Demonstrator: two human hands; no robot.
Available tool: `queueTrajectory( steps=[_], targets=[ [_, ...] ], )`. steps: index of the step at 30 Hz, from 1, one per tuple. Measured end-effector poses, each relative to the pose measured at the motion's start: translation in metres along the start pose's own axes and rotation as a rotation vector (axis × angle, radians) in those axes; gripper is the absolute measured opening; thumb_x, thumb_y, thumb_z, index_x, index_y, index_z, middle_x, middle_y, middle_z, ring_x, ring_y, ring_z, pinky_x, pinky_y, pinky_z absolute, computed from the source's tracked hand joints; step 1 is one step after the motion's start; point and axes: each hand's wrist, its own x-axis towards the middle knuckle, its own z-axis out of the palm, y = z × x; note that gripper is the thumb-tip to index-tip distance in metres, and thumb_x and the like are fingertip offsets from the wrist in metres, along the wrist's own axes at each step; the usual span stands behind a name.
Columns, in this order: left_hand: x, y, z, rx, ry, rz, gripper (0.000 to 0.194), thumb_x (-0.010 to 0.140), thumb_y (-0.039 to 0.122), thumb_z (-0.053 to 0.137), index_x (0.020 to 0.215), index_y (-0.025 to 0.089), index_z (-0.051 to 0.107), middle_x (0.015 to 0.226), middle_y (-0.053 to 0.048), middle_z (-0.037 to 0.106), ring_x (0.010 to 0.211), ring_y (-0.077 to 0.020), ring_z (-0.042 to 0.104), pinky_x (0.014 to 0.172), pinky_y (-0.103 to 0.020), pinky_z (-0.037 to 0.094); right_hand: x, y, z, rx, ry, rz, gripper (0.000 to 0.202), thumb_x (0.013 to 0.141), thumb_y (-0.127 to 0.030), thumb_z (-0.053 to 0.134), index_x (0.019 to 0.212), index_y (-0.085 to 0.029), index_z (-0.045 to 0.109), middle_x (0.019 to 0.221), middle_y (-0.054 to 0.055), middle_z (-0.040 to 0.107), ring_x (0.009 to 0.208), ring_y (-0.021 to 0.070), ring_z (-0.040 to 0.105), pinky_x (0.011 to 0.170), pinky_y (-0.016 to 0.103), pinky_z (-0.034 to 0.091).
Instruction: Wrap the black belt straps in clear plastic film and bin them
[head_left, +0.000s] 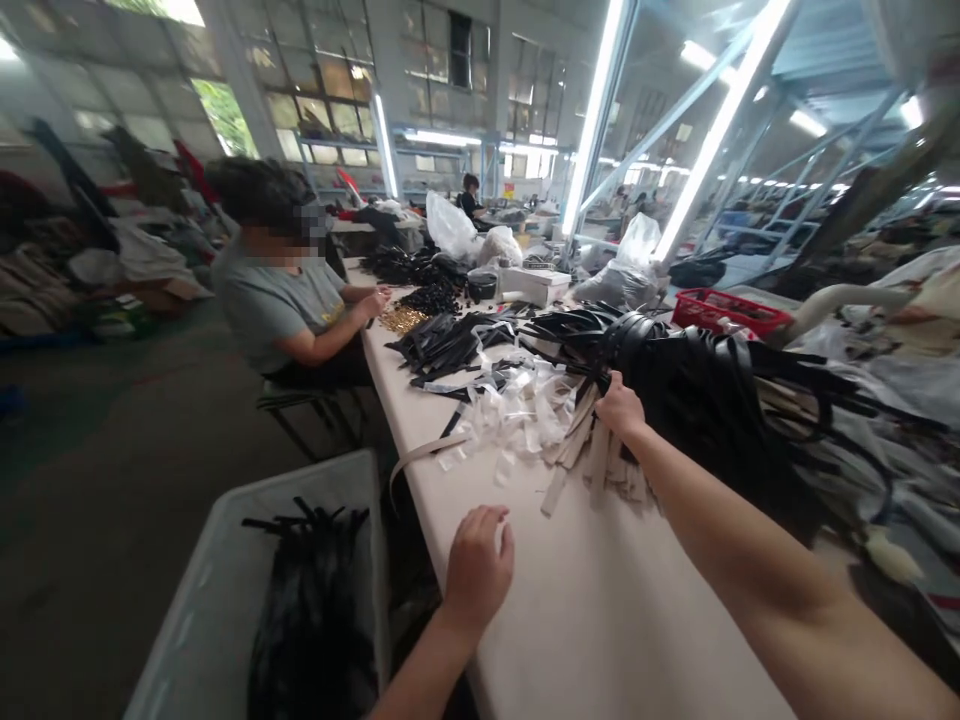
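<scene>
My right hand (pixel 621 405) reaches forward to the edge of a big pile of black strips (pixel 697 390), its fingers closed at a strip there. What exactly lies between them is too small to make out. Under and beside it are beige strips (pixel 600 465). My left hand (pixel 480 562) is above the near left edge of the pale table (pixel 570 590), fingers curled with a gap between thumb and forefinger, and nothing shows in it. A heap of clear and white plastic strips (pixel 525 405) lies beyond my left hand.
A bin (pixel 217 530) with black strips stands on the floor at the left. A seated person (pixel 277 290) works at the table's left side. Farther back are small gold pieces (pixel 403 318), a white box (pixel 534 285) and a red basket (pixel 727 312).
</scene>
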Motion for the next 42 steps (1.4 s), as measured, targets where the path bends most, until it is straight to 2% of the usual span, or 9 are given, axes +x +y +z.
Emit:
queueTrajectory(
  steps=[7,11,17,21,24,26,31,36,42],
  targets=[
    [0.098,-0.016,0.014,0.242,0.165,-0.226,0.027,0.09,0.024,0.052,0.115,0.016,0.057,0.116,-0.015,0.06,0.114,-0.0272,0.055,0.099,-0.041,0.043,0.007,0.02,-0.012,-0.007,-0.041,-0.088,0.044,0.091,-0.021,0.046,0.131,-0.005,0.053,0.106,0.027,0.067,0.101,0.0334,0.067,0.086,0.04,0.047],
    [0.15,-0.03,0.008,0.258,0.07,-0.421,0.028,0.085,0.028,0.06,0.108,0.014,0.063,0.113,-0.017,0.061,0.11,-0.0283,0.058,0.094,-0.036,0.042,-0.007,0.036,-0.03,-0.039,-0.032,-0.172,0.036,0.093,-0.021,0.04,0.111,-0.006,0.068,0.104,0.024,0.07,0.104,0.0325,0.066,0.089,0.038,0.046],
    [0.165,-0.028,0.0,0.181,0.059,-0.488,0.016,0.083,0.022,0.057,0.09,0.014,0.07,0.103,-0.019,0.067,0.103,-0.0301,0.062,0.087,-0.036,0.043,-0.047,0.065,-0.06,-0.086,-0.118,-0.374,0.03,0.088,-0.02,0.052,0.109,-0.015,0.072,0.1,0.015,0.073,0.095,0.0281,0.068,0.086,0.034,0.048],
    [0.162,-0.012,-0.015,0.059,0.11,-0.525,0.02,0.085,0.023,0.052,0.085,0.012,0.069,0.102,-0.022,0.069,0.107,-0.0335,0.061,0.087,-0.038,0.044,-0.089,0.069,-0.105,-0.084,-0.029,-0.507,0.028,0.093,-0.032,0.05,0.087,-0.019,0.074,0.094,0.014,0.069,0.09,0.0289,0.067,0.084,0.039,0.049],
    [0.14,0.008,-0.025,-0.106,0.103,-0.56,0.022,0.086,0.025,0.051,0.086,0.011,0.068,0.094,-0.019,0.071,0.094,-0.0282,0.067,0.078,-0.034,0.049,-0.156,0.065,-0.143,0.222,0.055,-0.624,0.032,0.096,-0.039,0.044,0.084,-0.021,0.069,0.098,0.012,0.067,0.093,0.0271,0.065,0.087,0.038,0.05],
    [0.106,0.026,-0.023,-0.234,0.047,-0.572,0.023,0.086,0.028,0.052,0.086,0.011,0.068,0.087,-0.015,0.072,0.077,-0.0218,0.069,0.069,-0.031,0.052,-0.217,0.065,-0.153,0.545,-0.009,-0.523,0.035,0.099,-0.044,0.038,0.088,-0.025,0.065,0.083,0.007,0.067,0.076,0.0235,0.066,0.073,0.035,0.053],
    [-0.035,0.084,0.011,-1.061,-0.178,-0.815,0.021,0.082,0.034,0.065,0.09,0.014,0.066,0.085,-0.011,0.072,0.066,-0.0155,0.067,0.065,-0.029,0.055,-0.354,0.07,-0.092,0.985,-0.383,-0.053,0.037,0.086,-0.062,0.053,0.092,-0.027,0.063,0.056,-0.002,0.055,0.042,0.0181,0.056,0.04,0.03,0.048],
    [-0.133,0.141,0.036,-1.385,-0.092,-0.941,0.029,0.078,0.038,0.074,0.088,0.011,0.072,0.09,-0.015,0.073,0.087,-0.0229,0.069,0.08,-0.03,0.054,-0.405,0.069,-0.032,1.099,-0.513,0.269,0.054,0.081,-0.065,0.058,0.104,-0.016,0.065,0.077,0.005,0.068,0.034,0.0099,0.049,0.033,0.024,0.041],
    [-0.162,0.162,0.046,-1.345,-0.083,-0.898,0.023,0.072,0.033,0.075,0.079,0.011,0.07,0.076,-0.011,0.071,0.063,-0.0182,0.065,0.056,-0.025,0.049,-0.435,0.069,-0.044,1.034,-0.483,0.168,0.041,0.084,-0.052,0.06,0.067,-0.015,0.065,0.061,0.004,0.065,0.044,0.013,0.055,0.042,0.023,0.041]
  ],
)
